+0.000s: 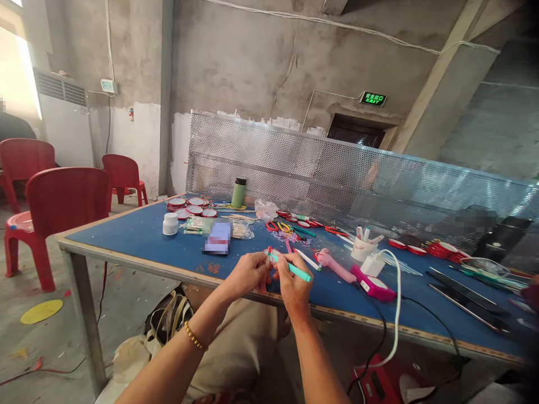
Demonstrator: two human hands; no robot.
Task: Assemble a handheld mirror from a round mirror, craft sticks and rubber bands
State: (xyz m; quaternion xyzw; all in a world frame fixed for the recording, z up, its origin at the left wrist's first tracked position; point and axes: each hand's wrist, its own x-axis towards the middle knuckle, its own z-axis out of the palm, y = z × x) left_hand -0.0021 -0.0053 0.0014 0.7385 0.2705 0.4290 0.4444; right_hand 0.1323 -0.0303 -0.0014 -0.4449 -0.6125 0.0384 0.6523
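Nearest to the camera, the left hand [248, 274] and the right hand [295, 285] meet just over the near edge of the blue work table [143, 238], about at its middle. The left hand, with one bracelet of gold beads [195, 336] on the wrist, pinches a small red and white piece [269, 255] in its fingertips. The right hand is closed around a teal pen-shaped tool [295, 269], which touches that piece.

On the floor left of the table stand three red plastic chairs [67, 202]. Near the far left corner lie five red-rimmed round discs [187, 206], as far as I can count, with one small white bottle [170, 223] just beside them. One green flask [238, 192] stands upright at the far edge, before the perforated metal sheet [320, 174].

Right of the hands lie one pink handled tool [334, 265], one white cup [362, 248] and one white plug [373, 264] on a magenta box [375, 287]. Towards the right end lies a pile of red discs [438, 248], too close together to count.
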